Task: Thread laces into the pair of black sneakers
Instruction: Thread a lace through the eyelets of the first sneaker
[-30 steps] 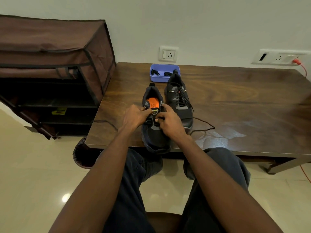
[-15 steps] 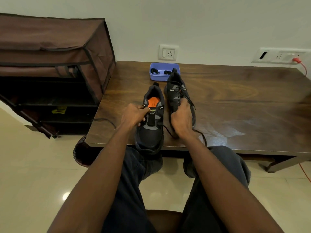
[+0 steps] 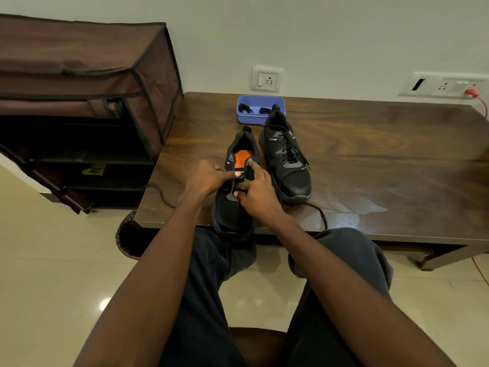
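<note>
the right hand [image 3: 258,196] has come back from beside the laced sneaker [image 3: 287,160] to the unlaced sneaker [image 3: 232,202] at the table [image 3: 370,160] edge, fingers curled at its eyelet row. the left hand [image 3: 206,178] pinches the opposite side; whether either holds the lace [image 3: 316,210] i cannot tell, so threading of shoe 2 looks to be resuming.

Brown fabric shoe rack [image 3: 79,83], wall sockets [image 3: 266,79], wood table [image 3: 370,160]

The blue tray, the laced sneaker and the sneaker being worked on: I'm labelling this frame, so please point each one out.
blue tray [image 3: 247,119]: head view, on its front wall.
laced sneaker [image 3: 296,178]: head view, on its toe box.
sneaker being worked on [image 3: 229,215]: head view, on its toe area below the hands.
</note>
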Demonstrator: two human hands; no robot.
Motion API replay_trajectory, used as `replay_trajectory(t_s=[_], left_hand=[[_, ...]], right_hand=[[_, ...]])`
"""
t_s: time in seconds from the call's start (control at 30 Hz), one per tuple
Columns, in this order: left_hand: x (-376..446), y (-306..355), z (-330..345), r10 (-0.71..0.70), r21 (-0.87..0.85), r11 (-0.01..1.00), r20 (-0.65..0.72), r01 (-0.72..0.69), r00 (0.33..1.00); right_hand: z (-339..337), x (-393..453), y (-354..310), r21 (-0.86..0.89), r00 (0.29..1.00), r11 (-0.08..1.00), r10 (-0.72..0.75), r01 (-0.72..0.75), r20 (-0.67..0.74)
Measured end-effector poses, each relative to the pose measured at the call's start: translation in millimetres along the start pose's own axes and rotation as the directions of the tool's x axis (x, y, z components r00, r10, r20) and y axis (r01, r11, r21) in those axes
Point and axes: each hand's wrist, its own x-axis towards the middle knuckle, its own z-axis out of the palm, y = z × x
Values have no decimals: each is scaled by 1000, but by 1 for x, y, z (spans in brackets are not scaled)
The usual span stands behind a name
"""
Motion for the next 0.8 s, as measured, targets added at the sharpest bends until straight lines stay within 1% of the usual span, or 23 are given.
replay_trajectory(t_s=[0.17,0.3,0.37,0.43,0.5,0.57,0.63,0.67,0.7,0.73,0.77,0.8], left_hand=[[1,2,0,-2,-21,1000,6,2,1000],[-2,5,1,-36,-94,995,7,37,999],[-3,5,2,-36,-77,996,-12,35,999],[-3,6,2,-31,-68,997,-37,29,999],[-3,7,1,-32,-73,997,-47,28,998],[-5,8,1,-31,-76,997,-54,27,998],[-6,8,2,-37,-90,995,-46,33,998],[-6,9,2,-44,-98,994,-36,41,998],[-7,9,3,-51,-108,993,-26,48,998],[-9,10,3,-55,-116,992,-22,52,998],[-9,10,3,-54,-122,991,-21,51,998],[-10,10,2,-46,-124,991,-18,44,999]], right_hand=[[3,4,-3,99,998,993,59,-57,-21],[7,-1,-9,54,999,998,45,-45,-11],[7,-4,-6,103,998,994,37,-31,-51],[7,-7,-2,172,985,985,51,-22,-163],[9,-7,-1,284,955,957,140,-62,-262],[11,-5,-1,436,911,890,285,-136,-299],[10,-1,0,563,855,789,450,-246,-257],[9,1,1,592,832,750,507,-297,-225],[7,3,3,578,827,749,520,-323,-212],[3,2,3,546,842,779,491,-308,-225],[-1,0,1,483,875,841,406,-245,-263],[-4,-1,0,394,909,908,279,-146,-308]])
